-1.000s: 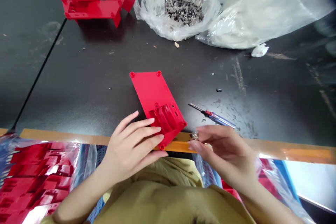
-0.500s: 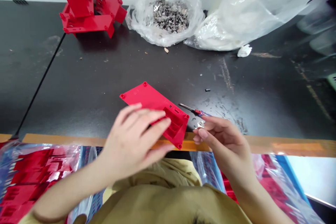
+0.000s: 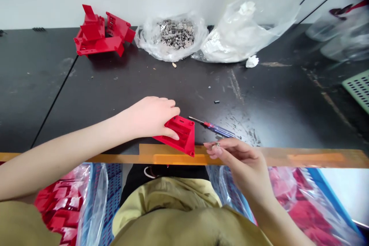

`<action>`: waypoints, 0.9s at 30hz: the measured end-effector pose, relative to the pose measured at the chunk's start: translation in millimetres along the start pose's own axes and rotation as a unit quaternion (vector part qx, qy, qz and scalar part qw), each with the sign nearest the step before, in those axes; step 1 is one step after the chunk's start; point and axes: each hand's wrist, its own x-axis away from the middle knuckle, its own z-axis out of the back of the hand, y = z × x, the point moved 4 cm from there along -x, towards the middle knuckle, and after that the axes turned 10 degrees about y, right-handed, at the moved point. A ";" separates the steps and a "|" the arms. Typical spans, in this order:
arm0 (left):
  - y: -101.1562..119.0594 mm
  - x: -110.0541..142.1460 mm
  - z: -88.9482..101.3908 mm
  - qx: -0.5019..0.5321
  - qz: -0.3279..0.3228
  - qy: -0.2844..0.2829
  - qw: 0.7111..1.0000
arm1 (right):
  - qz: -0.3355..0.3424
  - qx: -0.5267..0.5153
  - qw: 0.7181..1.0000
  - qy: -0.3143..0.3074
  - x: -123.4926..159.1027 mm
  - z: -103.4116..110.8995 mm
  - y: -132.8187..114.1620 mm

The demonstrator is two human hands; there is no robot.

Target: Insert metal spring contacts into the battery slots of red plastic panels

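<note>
A red plastic panel (image 3: pixel 184 138) with recessed slots lies at the table's front edge. My left hand (image 3: pixel 155 117) grips it from above, the thumb inside the recess and the fingers over the far side, hiding most of its left part. Just to the right, my right hand (image 3: pixel 239 157) pinches a small shiny metal clip (image 3: pixel 216 145) between thumb and fingertips, apart from the panel. Behind that hand lies a screwdriver (image 3: pixel 217 128) with a blue and red handle, its tip pointing toward the panel.
Several red panels (image 3: pixel 99 44) are stacked at the back left. Beside them sit an open plastic bag of small metal parts (image 3: pixel 176 34) and a bag with white contents (image 3: pixel 227 40). Blue crates (image 3: pixel 113 192) stand below the front edge. A green basket (image 3: pixel 359 88) is at the right.
My left hand has moved from lying across the panel to gripping it from the far side, and the panel has turned. My right hand still holds the metal clip. The view has tilted up.
</note>
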 end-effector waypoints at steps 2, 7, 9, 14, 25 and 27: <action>-6.1 0.4 0.0 -0.009 0.030 -0.004 1.000 | 0.019 0.015 1.000 0.001 -1.1 2.4 -1.1; -24.1 5.8 3.3 -0.041 0.123 0.007 0.991 | 0.028 0.029 0.999 -0.005 -2.5 2.8 4.1; -28.3 10.6 4.7 -0.018 0.160 0.011 0.987 | 0.024 0.027 0.999 -0.010 -3.0 1.6 6.0; -34.6 28.6 5.2 0.143 0.252 0.033 0.957 | 0.022 0.026 0.999 -0.038 -5.3 -4.3 4.9; -19.4 87.0 -43.0 0.585 0.407 0.113 0.693 | 0.139 0.183 0.967 -0.107 -28.3 -29.8 -32.4; -14.4 94.1 -51.9 0.601 0.415 0.120 0.673 | 0.178 0.208 0.952 -0.135 -36.6 -39.3 -41.8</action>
